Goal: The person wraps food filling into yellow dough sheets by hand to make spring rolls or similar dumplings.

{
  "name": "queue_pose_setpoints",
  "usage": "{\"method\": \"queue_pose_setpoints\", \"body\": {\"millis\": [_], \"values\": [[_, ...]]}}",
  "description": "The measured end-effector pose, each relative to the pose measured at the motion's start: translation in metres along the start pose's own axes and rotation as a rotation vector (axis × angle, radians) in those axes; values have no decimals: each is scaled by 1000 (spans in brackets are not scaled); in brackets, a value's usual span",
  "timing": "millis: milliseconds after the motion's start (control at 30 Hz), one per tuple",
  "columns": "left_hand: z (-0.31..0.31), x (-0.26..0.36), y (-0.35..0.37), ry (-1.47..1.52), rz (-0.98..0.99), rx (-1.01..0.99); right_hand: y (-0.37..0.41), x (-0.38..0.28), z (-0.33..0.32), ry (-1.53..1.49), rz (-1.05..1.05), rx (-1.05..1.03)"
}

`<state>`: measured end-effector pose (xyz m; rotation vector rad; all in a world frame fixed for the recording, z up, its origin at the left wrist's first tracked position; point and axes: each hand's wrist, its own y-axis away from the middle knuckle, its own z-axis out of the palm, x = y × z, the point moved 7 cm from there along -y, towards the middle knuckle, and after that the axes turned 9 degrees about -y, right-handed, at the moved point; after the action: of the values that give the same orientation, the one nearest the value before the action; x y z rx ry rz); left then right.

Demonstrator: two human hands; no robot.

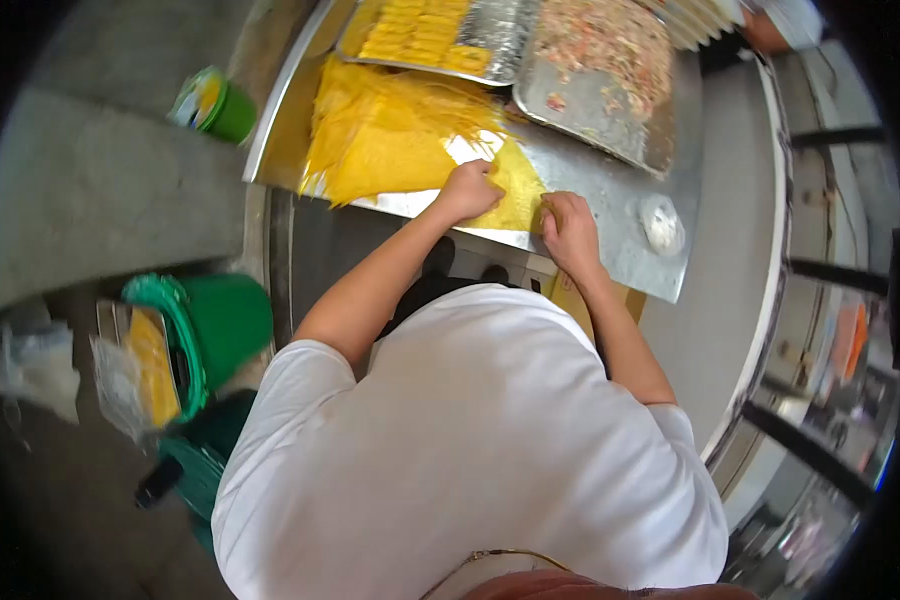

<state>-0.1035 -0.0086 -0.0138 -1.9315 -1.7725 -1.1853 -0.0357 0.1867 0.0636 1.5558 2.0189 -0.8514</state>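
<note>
A thin yellow wrapper sheet [515, 185] lies on the metal table near its front edge. My left hand [472, 192] is closed at the sheet's left side, fingers curled onto it. At the right corner, my right hand [570, 228] has its fingers bent and pinched on the sheet's edge. To the left spreads a pile of yellow wrapper sheets [380, 140] with ragged edges. Behind it, a metal tray [495, 35] holds rows of yellow rolls [415, 30]. A second tray [570, 125] carries a chopped pinkish filling [605, 50].
A white item in clear plastic [660, 224] sits on the table's right side. Green buckets [232, 112] [225, 325] stand on the left, the larger beside plastic bags [35, 370]. Another person's arm [767, 32] shows at the top right.
</note>
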Motion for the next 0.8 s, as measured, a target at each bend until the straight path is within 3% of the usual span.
{"method": "queue_pose_setpoints", "body": {"millis": [100, 200, 300, 400, 500, 533, 667, 700, 800], "values": [[5, 4, -4, 44, 54, -94, 8, 19, -10, 44, 113, 62], [1, -7, -8, 103, -42, -30, 14, 29, -13, 100, 192, 146], [-10, -9, -17, 110, 12, 56, 9, 34, -7, 159, 306, 176], [-9, -3, -28, 110, 68, 38, 6, 47, 8, 192, 444, 41], [-2, 7, -40, 55, 152, 30, 7, 51, 13, 244, 369, 75], [4, 11, -39, 170, 197, -24, 10, 51, 11, 248, 374, 80], [7, 36, -33, 339, 226, -171, 19, 55, -11, -6, 566, 207], [14, 36, -38, 337, 224, -173, 24, 61, -15, -134, 647, 234], [21, 41, -53, 258, 265, -62, 19, 76, -23, -107, 682, 171]]}}
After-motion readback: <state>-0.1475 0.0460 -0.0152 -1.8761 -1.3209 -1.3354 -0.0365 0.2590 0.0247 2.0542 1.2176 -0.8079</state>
